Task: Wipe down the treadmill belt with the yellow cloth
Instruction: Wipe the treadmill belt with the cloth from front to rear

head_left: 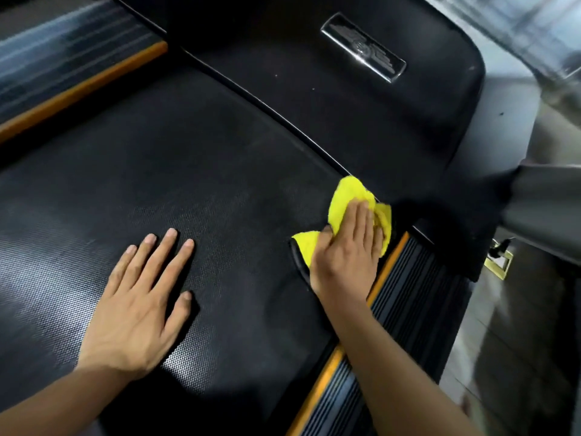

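Observation:
The black textured treadmill belt fills the middle of the view. My left hand lies flat on it with fingers straight and spread, holding nothing. A bunched yellow cloth sits at the belt's front right corner, close to the motor cover. My right hand presses down on the cloth with straight fingers, covering most of it; the thumb rests on the cloth's lower left flap. Part of the cloth overlaps the right side rail.
A black motor cover with a silver badge curves across the front. Ribbed side rails with orange edging run along the right and left. A grey upright rises at right, with pale floor beyond.

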Available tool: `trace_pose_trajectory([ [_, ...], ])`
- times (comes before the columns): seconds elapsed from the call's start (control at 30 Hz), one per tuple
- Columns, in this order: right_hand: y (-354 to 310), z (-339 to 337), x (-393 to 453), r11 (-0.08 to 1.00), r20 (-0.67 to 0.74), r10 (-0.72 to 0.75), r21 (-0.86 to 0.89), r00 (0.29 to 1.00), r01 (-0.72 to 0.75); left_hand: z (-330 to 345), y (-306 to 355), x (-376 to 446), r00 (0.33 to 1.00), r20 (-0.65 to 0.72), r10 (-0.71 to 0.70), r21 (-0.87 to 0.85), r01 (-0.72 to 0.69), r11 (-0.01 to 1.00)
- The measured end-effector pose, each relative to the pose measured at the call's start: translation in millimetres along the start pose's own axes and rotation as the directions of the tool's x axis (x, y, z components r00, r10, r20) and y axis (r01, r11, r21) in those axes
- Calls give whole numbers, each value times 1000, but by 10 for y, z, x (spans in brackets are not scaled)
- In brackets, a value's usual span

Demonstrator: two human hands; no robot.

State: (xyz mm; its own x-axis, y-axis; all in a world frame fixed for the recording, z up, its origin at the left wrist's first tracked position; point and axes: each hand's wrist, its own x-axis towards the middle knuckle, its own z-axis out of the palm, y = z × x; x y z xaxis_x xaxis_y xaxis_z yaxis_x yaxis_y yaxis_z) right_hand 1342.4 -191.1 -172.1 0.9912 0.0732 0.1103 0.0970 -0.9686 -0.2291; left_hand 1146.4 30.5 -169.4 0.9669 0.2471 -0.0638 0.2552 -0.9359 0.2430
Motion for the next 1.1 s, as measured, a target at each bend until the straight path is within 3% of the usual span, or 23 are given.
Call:
trace_pose_trajectory([
  [0.17, -267, 100, -51, 999, -42, 38, -33, 998, -40, -4, 24, 12, 1000, 3, -24, 0, 24, 1000],
  [0.27, -335, 78, -4, 999, 37, 31, -14, 999, -30, 6, 29, 12, 1000, -4, -19, 5, 19, 1000],
  [0.33, -593, 63, 14, 981, 129, -188, -16, 974, 192, 19, 36, 2, 1000, -20, -12, -6, 12, 1000],
  [0.4, -1030, 154, -74, 853, 182, -513, 2, 839, 522, 29, 29, 7, 999, -38, 2, -14, -2, 1000],
  [0.47, -1384, 248, -211, 780, 176, -622, 52, 763, 624, 45, -1, 13, 999, -48, 21, -24, -23, 999],
  [0.53, -1415, 244, -235, 787, 171, -616, 75, 769, 613, 44, -37, 5, 999, -44, 32, -29, -33, 999],
  [0.6, -1105, 148, -175, 834, 157, -549, 38, 821, 551, 30, -33, 7, 999, -36, 35, -35, -36, 999],
  [0.7, -367, -19, 7, 988, 83, -141, 77, 987, 134, 8, -19, -12, 1000, -14, 16, -28, -17, 999],
  [0.77, -35, -73, -7, 999, 54, -21, 41, 998, 19, 6, -1, -6, 1000, -6, -2, -28, 2, 1000],
  [0.9, -131, 12, -68, 997, -52, -2, 78, 999, 6, 27, 19, -4, 1000, -21, -23, -18, 23, 1000],
  [0.97, -404, 98, -46, 998, -12, -68, -7, 998, 68, 43, 11, 0, 999, -38, -16, -22, 15, 1000],
  [1.0, -632, 92, -76, 986, 37, -166, 7, 985, 166, 55, -1, 7, 999, -46, -17, -25, 16, 1000],
  [1.03, -827, 127, -119, 947, 78, -289, 168, 954, 274, 70, -13, 8, 998, -53, -24, -32, 23, 999],
  [1.07, -1081, 175, -224, 872, 161, -459, 271, 874, 408, 85, -28, 0, 997, -61, -43, -47, 40, 998],
  [1.1, -1321, 172, -339, 795, 182, -601, 246, 779, 555, 94, -48, -8, 995, -70, -66, -70, 61, 996],
])
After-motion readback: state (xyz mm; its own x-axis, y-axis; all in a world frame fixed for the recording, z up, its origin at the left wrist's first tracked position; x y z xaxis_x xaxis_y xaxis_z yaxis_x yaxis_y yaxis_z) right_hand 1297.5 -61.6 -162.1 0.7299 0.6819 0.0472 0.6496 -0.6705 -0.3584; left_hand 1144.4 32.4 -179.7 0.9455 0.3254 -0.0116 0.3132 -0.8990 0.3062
